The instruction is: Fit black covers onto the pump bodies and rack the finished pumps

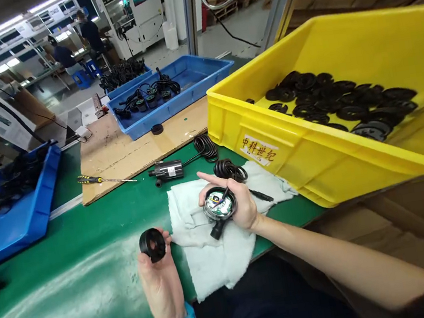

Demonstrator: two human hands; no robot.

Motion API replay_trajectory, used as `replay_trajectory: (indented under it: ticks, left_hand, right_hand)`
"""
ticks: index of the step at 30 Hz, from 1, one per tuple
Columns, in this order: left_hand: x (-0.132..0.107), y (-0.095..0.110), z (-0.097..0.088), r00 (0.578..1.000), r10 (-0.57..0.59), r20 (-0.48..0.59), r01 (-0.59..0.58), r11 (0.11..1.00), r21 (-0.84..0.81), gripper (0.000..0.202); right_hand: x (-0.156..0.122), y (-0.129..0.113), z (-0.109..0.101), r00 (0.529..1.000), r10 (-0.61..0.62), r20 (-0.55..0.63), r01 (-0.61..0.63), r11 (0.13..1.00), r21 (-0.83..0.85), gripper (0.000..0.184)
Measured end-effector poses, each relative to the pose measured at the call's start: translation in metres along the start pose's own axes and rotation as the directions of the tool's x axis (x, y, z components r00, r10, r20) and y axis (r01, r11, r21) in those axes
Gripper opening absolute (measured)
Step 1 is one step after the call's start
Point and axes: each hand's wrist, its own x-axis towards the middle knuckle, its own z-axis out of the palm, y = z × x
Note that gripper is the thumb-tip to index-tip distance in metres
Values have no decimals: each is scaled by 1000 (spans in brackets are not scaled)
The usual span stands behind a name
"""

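My left hand holds a black plastic ring cap between thumb and fingers, its round opening facing up toward me. In my right hand is a round black pump housing, open-ended, with a circuit board and thin coloured wires showing inside. A short black spout juts from its lower side. The two parts are apart. Beneath the right hand lies a pale cloth, and a coiled black cable rests just beyond the hand, its connector end on the cloth.
A large yellow bin of black round parts stands at the right. Behind are a blue tray with cabled units and a cardboard sheet carrying a screwdriver. A black pump lies midway; another blue tray is left.
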Motion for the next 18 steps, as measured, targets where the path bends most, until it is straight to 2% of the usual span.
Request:
replay_trajectory:
  ticks: [3, 6, 8, 10, 12, 13, 14, 15, 17, 18]
  left_hand:
    - [-2, 2, -3, 996, 29, 81, -37, 994, 105, 60]
    - [-5, 4, -4, 983, 48, 179, -81, 980, 181, 65]
    - [-3, 8, -3, 966, 68, 249, -137, 952, 273, 60]
    - [4, 16, -1, 948, 111, 297, -240, 862, 445, 48]
    - [16, 26, -2, 936, 157, 315, -329, 706, 627, 39]
    - [23, 31, -3, 938, 162, 308, -336, 654, 678, 40]
    - [30, 34, -5, 946, 145, 289, -311, 654, 689, 41]
    - [37, 37, -7, 959, 101, 266, -257, 708, 657, 43]
    - [48, 37, -12, 969, -24, 247, -101, 872, 479, 45]
    - [52, 36, -13, 962, -85, 259, -21, 925, 378, 45]
  right_hand:
    - [-1, -1, 1, 1000, 9, 23, -10, 997, 80, 62]
    - [-1, -2, 0, 997, 10, 72, -13, 999, 53, 60]
    - [-1, -2, 0, 995, 4, 97, -8, 999, 40, 59]
    - [-1, -3, -1, 995, 4, 101, -8, 999, 31, 60]
    - [-1, -3, -1, 996, 12, 93, -14, 1000, 25, 61]
    - [-1, -2, -2, 996, 17, 91, -19, 1000, 25, 61]
    - [-2, -2, -2, 996, 22, 88, -24, 999, 27, 62]
    - [-2, -2, -2, 996, 24, 85, -27, 999, 30, 62]
    - [-3, -1, -2, 997, 33, 71, -35, 999, 33, 63]
    - [-3, -1, -1, 997, 41, 60, -43, 999, 32, 64]
